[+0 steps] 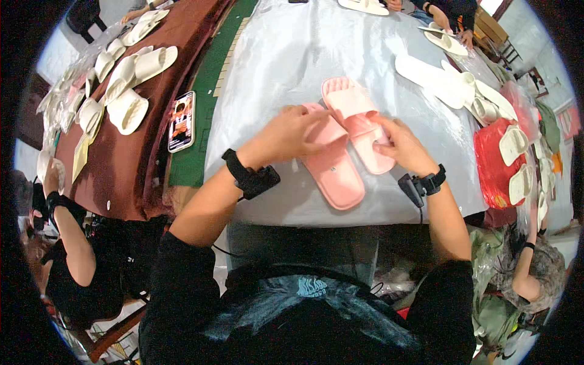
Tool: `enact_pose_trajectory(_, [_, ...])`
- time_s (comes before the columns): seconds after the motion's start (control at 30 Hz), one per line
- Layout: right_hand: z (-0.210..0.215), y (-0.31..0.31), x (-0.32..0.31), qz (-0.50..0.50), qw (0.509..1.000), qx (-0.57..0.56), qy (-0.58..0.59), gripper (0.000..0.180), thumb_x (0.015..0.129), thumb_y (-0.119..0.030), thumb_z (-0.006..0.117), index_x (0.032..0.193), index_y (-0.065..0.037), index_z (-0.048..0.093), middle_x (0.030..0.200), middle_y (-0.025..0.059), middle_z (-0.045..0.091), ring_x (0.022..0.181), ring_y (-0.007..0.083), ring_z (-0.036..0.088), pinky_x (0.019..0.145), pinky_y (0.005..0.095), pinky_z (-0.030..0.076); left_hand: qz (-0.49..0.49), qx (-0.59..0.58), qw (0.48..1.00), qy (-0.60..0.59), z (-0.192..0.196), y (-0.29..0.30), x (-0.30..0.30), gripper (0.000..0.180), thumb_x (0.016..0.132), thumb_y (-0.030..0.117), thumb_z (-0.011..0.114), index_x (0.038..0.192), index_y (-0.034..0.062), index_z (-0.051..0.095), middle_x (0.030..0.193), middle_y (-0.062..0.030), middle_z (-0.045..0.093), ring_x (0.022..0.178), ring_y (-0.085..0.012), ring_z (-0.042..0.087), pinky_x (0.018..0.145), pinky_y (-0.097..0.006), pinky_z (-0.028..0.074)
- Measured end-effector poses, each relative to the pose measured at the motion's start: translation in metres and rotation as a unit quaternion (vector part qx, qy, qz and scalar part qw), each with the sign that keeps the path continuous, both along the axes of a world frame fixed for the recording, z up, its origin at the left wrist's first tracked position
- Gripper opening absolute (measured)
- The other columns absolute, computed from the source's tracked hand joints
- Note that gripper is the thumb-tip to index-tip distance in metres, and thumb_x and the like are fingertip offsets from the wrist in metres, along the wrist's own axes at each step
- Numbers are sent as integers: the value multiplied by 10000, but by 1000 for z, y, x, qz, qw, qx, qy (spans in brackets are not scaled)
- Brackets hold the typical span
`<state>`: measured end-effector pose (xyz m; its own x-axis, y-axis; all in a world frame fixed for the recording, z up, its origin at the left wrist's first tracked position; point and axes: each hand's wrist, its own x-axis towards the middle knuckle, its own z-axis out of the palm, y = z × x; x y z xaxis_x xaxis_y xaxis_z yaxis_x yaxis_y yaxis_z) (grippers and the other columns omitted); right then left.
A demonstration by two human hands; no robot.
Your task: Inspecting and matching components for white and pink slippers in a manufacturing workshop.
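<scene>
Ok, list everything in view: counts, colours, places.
Pink slippers: two, pink, centre
Table cover: one, silvery, centre
Brown cloth: one, brown, left
Green mat: one, green, beside cloth
Phone: one, pale-edged, on green mat
White slippers: several, off-white, left, right and far
Red plastic: one, red, right
Other people: several, some in black, around
Own shirt: one, black, bottom
Wristbands: two, black, both wrists
Left hand: one, bare, at left pink slipper
Right hand: one, bare, at right pink slipper
</scene>
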<state>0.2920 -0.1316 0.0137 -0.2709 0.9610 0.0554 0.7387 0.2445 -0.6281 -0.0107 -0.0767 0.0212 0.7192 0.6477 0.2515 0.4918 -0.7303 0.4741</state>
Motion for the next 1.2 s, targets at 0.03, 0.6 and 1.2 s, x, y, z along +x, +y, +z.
enact_pose_trajectory(0.03, [3,-6,-3,25,1000,-3,-7,604,798,-163,715,1362,-134,501,980,175,544,926,311,532,861,393,459,18,-42,999,12,1,6,0,620,800,244,748,1343,56,514,1213,-233,582,1130,-383,548,990,-414,438])
enact_pose_trajectory(0.6, [-21,114,65,-198,927,176,-265,330,759,-219,738,966,28,668,941,199,681,927,381,611,819,449,489,123,66,986,88,-14,49,68,614,835,617,550,1218,140,612,1136,-218,600,1152,-411,493,882,-568,447])
enact_pose_trajectory(1.2, [-14,90,34,-307,918,214,-133,140,937,-133,538,924,-1,584,873,229,638,789,419,606,698,465,469,86,80,991,-65,-30,42,53,519,747,437,697,1154,130,602,1067,-130,620,1086,-340,566,884,-514,414])
